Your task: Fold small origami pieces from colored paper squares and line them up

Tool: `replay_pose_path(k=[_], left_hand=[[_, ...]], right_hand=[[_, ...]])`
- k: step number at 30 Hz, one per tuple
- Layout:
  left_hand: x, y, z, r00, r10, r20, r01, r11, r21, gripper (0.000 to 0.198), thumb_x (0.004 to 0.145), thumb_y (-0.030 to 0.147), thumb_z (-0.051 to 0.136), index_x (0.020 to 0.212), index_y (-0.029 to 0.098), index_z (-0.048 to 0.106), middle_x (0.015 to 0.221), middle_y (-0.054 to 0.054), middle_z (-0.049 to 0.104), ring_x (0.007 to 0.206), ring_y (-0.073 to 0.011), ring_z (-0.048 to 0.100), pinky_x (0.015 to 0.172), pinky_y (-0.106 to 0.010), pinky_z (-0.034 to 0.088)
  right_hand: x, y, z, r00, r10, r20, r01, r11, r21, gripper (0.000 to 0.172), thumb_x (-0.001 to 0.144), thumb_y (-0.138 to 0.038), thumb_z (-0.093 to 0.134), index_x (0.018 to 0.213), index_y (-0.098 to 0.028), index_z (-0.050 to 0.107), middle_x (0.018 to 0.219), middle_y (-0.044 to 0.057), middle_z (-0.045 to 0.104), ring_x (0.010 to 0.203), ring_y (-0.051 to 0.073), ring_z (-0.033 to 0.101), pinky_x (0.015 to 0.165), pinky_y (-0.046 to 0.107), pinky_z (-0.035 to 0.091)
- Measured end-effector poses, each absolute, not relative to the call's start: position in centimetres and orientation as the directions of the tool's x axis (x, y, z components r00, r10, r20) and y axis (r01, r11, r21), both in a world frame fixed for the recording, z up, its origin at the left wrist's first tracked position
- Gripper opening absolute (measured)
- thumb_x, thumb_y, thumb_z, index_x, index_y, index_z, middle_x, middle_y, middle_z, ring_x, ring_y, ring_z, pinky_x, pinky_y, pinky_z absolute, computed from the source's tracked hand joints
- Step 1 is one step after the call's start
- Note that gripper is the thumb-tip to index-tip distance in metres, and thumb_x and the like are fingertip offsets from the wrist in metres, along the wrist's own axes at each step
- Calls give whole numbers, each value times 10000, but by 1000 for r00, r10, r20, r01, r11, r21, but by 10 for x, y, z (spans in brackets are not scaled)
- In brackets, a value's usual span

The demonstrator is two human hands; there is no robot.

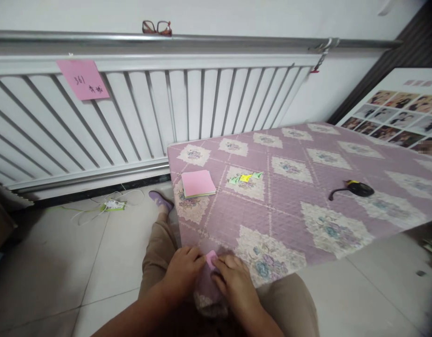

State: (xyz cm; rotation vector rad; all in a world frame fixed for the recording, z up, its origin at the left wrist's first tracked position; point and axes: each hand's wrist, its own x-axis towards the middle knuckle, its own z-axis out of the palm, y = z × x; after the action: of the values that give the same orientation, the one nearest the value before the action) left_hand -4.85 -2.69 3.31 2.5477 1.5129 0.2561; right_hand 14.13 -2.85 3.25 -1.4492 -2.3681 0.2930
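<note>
Well, table (233, 220): a slip at its edge could have dropped work floorward.
Left hand (186, 267), right hand (236, 277): both pinched the pink paper (211, 258).
Pink paper: small, at the table's near corner; uneven pressure might have creased it crookedly.

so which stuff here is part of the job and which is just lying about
Likely part of the job:
small pink paper, between left hand and right hand
pink-topped paper stack
green and yellow paper pieces

Apparently just lying about or put up:
black object
glasses
power strip
handwritten pink note
photo board
</note>
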Motion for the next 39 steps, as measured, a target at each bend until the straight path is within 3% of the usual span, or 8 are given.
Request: replay_pose_path(k=[5,13,18,23,26,29,32,39], left_hand=[[-43,-14,44,483,875,-8,859,-472,197,129,886,320,585,898,197,622,927,-30,593,886,-208,534,791,-359,447],[-42,-10,37,560,827,44,802,-555,219,158,940,306,512,1035,209,593,977,-28,584,906,-185,530,802,-329,446],[-39,-5,34,551,830,89,791,-553,262,154,932,315,533,1026,221,611,960,-16,603,912,-184,536,802,-323,447],[-36,-3,40,487,865,121,807,-499,315,172,949,241,486,903,193,644,940,-30,608,893,-165,549,814,-304,442],[-35,-6,51,424,898,121,786,-431,444,145,925,219,514,870,196,645,946,-17,614,902,-156,559,828,-282,436],[-35,-8,62,383,923,42,739,-333,586,152,912,200,511,837,179,641,891,-3,637,872,-138,579,799,-238,436],[-33,-8,66,385,920,-75,732,-256,631,189,909,178,474,836,169,648,832,10,669,788,-115,604,709,-198,441],[-23,-3,57,311,929,-198,837,-170,520,153,866,203,511,870,180,662,904,-39,688,852,-190,619,748,-282,444]], right_hand=[[141,-11,42,-463,877,129,787,474,-394,284,719,-144,722,970,-259,656,898,17,645,856,210,586,747,322,454],[143,-12,34,-503,833,230,735,552,-393,264,788,-162,682,1041,-224,636,915,40,644,857,213,581,764,343,457],[144,-11,31,-465,845,264,717,534,-448,101,861,-190,592,940,-220,647,877,40,637,836,203,586,764,344,462],[142,-9,40,-440,852,283,649,519,-556,113,891,-231,525,919,-224,635,852,36,631,815,193,595,730,320,476],[140,-11,49,-379,882,279,604,464,-647,131,879,-235,508,824,-217,626,803,32,626,787,191,597,698,306,479],[139,-12,57,-315,922,223,526,366,-768,203,898,-263,463,809,-217,640,773,23,649,756,178,616,692,290,487],[139,-10,57,-322,940,114,475,264,-839,214,891,-291,464,818,-217,652,753,3,676,715,163,636,653,259,496],[139,-8,34,-280,950,134,639,289,-713,103,812,-182,470,788,-209,565,701,0,631,643,161,597,601,261,463]])
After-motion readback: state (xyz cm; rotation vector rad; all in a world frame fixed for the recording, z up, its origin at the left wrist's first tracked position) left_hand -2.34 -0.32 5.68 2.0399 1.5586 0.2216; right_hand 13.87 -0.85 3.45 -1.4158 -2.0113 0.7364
